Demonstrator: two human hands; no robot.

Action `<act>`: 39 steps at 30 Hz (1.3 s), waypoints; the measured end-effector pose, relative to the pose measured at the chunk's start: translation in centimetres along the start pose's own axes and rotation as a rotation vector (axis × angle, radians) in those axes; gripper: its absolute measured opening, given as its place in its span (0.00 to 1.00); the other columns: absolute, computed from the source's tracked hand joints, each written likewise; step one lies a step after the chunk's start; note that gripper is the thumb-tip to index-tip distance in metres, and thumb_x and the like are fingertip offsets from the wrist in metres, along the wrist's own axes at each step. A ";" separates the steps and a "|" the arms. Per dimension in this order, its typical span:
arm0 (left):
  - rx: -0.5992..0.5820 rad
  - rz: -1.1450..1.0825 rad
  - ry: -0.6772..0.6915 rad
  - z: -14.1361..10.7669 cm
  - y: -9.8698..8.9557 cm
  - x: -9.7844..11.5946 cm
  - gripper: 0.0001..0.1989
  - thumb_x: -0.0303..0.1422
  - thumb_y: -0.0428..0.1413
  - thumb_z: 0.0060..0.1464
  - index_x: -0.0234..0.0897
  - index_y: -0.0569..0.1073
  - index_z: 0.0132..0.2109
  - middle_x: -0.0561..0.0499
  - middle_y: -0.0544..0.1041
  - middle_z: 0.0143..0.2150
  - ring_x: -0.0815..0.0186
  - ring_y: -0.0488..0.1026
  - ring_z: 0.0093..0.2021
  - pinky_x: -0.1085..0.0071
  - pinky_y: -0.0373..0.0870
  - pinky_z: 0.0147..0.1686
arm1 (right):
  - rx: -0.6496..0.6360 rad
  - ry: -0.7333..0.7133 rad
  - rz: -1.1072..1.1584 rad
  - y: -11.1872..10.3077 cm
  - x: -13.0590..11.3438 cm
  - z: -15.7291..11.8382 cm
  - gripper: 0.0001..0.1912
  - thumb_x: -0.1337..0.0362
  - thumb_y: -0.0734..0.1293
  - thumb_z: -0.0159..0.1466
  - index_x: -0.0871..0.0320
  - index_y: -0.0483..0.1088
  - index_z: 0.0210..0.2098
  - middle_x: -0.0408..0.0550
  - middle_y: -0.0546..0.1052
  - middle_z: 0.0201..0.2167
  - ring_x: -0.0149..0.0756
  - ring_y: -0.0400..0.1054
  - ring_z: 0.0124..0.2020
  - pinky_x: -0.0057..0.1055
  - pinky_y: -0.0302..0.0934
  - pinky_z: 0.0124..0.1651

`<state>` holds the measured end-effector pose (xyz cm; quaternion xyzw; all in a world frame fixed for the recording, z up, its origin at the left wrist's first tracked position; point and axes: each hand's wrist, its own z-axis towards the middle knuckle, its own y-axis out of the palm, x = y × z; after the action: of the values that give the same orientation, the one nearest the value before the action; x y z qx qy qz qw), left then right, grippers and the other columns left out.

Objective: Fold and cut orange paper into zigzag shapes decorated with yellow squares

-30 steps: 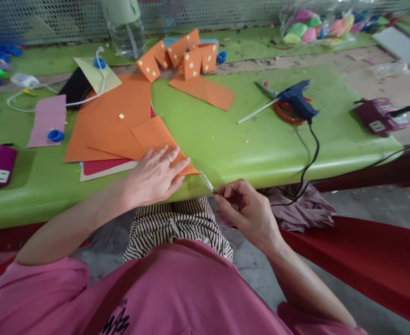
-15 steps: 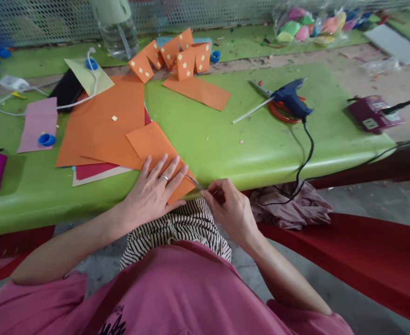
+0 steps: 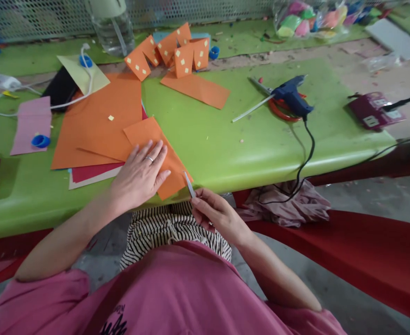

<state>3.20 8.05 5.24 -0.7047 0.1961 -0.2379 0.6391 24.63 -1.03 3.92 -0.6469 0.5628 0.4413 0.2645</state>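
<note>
My left hand (image 3: 140,174) lies flat with fingers stretched on a folded-looking orange paper strip (image 3: 171,160), pressing it near the table's front edge. My right hand (image 3: 218,214) grips slim metal tweezers (image 3: 190,185) between thumb and fingers. Their tip rests at the strip's near right end. Beneath the strip's far left part lies a large orange sheet (image 3: 96,116), with a small pale yellow square (image 3: 110,118) on it. Red and pale sheets (image 3: 95,173) peek out under that stack.
Folded orange pieces with yellow squares (image 3: 184,60) stand at the back beside another orange strip (image 3: 198,90). To the right are a blue glue gun (image 3: 290,97) with a cord and a purple box (image 3: 375,110). A clear bottle (image 3: 112,35), white cable (image 3: 74,101) and blue caps (image 3: 40,141) are leftward.
My left hand has slid left and back from the strip's near end. My right hand has shifted slightly down and left, with the tweezers now pointing more steeply away from me.
</note>
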 end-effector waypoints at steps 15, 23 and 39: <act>0.019 -0.046 0.009 -0.1 0.2 0.3 0.38 0.52 0.38 0.68 0.23 0.56 0.70 0.33 0.53 0.74 0.43 0.47 0.75 0.44 0.45 0.71 | 0.205 -0.056 -0.213 -0.3 0.5 -0.1 0.26 0.41 0.62 0.67 0.56 0.65 0.24 0.38 0.68 0.14 0.23 0.56 0.13 0.22 0.49 0.15; -0.014 -0.019 -0.003 0.3 0.6 1.0 0.38 0.49 0.38 0.68 0.22 0.49 0.73 0.31 0.47 0.76 0.40 0.43 0.75 0.39 0.41 0.71 | 0.049 -0.039 -0.278 -0.3 -0.2 1.0 0.27 0.43 0.61 0.68 0.56 0.64 0.23 0.37 0.67 0.14 0.23 0.54 0.14 0.23 0.49 0.18; -0.013 -0.009 0.022 -0.4 0.4 1.2 0.39 0.52 0.34 0.68 0.25 0.48 0.74 0.35 0.49 0.75 0.42 0.45 0.75 0.37 0.41 0.70 | 0.222 -0.055 -0.145 -0.2 0.2 0.0 0.26 0.41 0.63 0.66 0.55 0.65 0.24 0.39 0.69 0.14 0.25 0.56 0.13 0.23 0.48 0.15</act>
<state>3.95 6.98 4.94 -0.7071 0.2014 -0.2471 0.6312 24.84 -1.05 3.66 -0.6404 0.5523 0.3737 0.3811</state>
